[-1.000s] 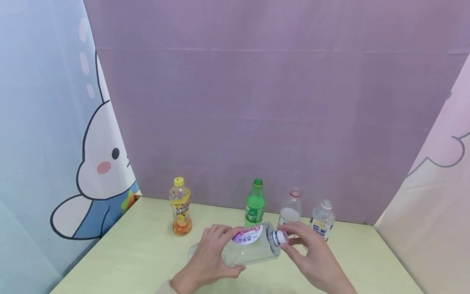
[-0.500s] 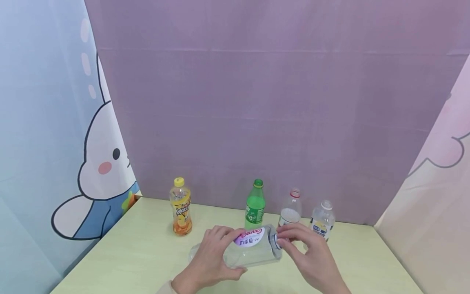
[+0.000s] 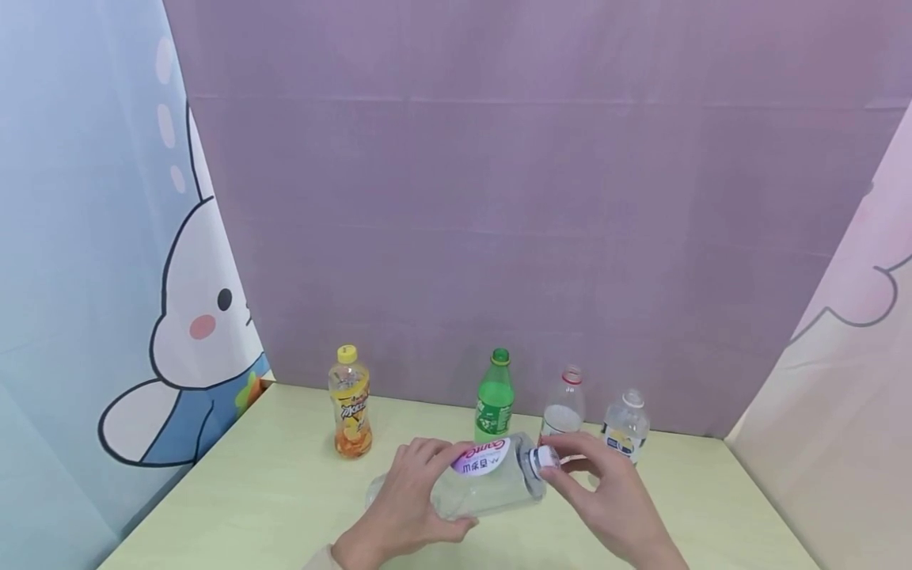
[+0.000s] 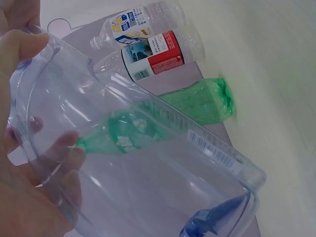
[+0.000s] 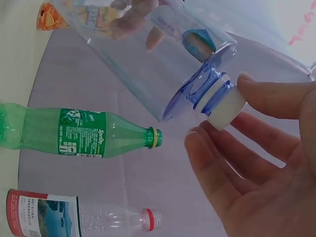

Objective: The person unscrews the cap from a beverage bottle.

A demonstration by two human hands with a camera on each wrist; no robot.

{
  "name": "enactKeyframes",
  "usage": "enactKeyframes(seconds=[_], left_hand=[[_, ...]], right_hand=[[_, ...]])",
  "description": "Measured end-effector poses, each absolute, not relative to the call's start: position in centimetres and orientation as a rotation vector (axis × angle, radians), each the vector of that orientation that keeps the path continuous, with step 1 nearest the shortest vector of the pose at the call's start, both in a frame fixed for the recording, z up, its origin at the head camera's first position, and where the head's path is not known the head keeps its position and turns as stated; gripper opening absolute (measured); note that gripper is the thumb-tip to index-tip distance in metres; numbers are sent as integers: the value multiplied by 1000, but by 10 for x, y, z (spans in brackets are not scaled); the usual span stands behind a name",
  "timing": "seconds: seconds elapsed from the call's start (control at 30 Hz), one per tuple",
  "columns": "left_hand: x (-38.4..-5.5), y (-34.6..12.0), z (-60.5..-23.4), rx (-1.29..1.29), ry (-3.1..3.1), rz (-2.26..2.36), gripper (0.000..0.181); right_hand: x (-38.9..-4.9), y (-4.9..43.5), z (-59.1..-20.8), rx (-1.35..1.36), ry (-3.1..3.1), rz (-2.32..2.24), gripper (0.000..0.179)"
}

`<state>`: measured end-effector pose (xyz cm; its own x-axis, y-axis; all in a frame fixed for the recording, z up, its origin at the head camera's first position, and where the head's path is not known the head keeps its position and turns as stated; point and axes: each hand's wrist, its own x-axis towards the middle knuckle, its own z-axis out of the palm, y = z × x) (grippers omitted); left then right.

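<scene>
A large clear plastic bottle lies almost level above the table, its neck pointing right. My left hand grips it round the body, thumb below and fingers over the top. The white bottle cap sits on the neck, over a blue ring. At the cap is my right hand, its thumb and fingers curled about it. In the right wrist view the thumb touches one side of the cap and the fingertips lie at the other side. Through the clear wall in the left wrist view, fingertips show.
Behind the hands stand a green bottle, a clear bottle with a red neck ring and a clear bottle with a white neck. A yellow-capped bottle stands left on the pale table. A purple cloth hangs behind.
My right fingers covered the cap half a second ago; now they have drawn back slightly right and the cap shows again. The left hand and bottle stay nearly still.
</scene>
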<state>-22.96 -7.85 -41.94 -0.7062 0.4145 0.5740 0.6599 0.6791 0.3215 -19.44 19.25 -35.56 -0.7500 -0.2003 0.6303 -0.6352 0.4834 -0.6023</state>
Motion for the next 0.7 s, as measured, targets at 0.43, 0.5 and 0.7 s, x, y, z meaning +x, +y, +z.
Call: enactKeyframes(seconds=[0.43,0.5,0.7], left_hand=[[-231,-80,-418,-825,-2434,-722,82],[-231,-80,-419,-827,-2429,-719,81],[-232,-81,-421,-829,-2417,-704,83]], right_hand=[[-197,196,-359,833,-2227,1122,46],[-196,195,-359,845,-2218,1114,45],[-195,190,-359,859,-2185,1092,41]])
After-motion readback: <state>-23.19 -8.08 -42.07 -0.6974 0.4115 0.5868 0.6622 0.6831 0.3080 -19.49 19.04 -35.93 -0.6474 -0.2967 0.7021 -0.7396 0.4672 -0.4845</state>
